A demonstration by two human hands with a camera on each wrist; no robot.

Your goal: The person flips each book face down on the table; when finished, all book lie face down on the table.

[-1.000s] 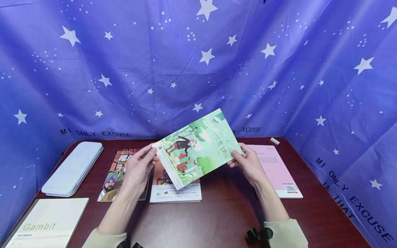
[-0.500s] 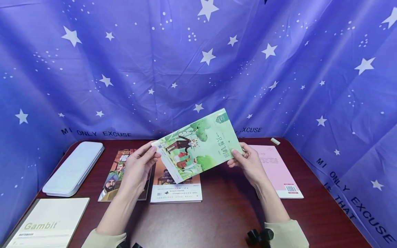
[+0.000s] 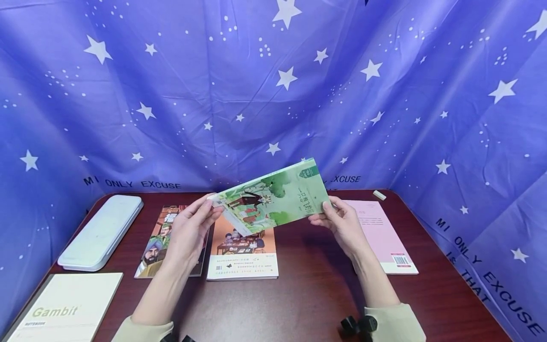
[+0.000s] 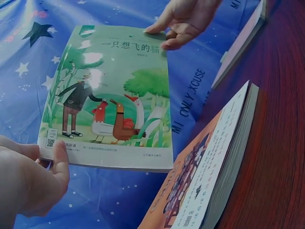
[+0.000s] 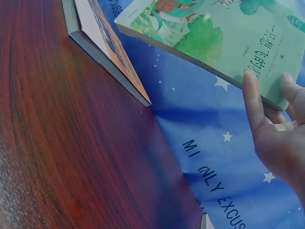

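Observation:
Both hands hold a green picture book (image 3: 273, 197) in the air above the table, its cover facing the head camera at a steep tilt. My left hand (image 3: 194, 228) pinches the book's lower left end, thumb on the cover. At the opposite end my right hand (image 3: 342, 225) grips the corner by the title. In the left wrist view the cover of the green book (image 4: 109, 105) shows a cat in a suit and several birds. Behind it on the table lies an orange-and-white book (image 3: 243, 261), partly covered by the held one in the head view.
A comic-style book (image 3: 154, 254) lies partly behind the left forearm. Farther left are a white case (image 3: 100, 232) and a Gambit notebook (image 3: 70, 304). A pink book (image 3: 382, 232) lies at right, with a small white piece (image 3: 379, 194) near the back corner. A starry blue curtain (image 3: 239, 95) surrounds the table.
The green book has tipped back, so its cover looks narrower and its lower edge has risen in the head view. More of the orange-and-white book shows. Both hands keep their hold.

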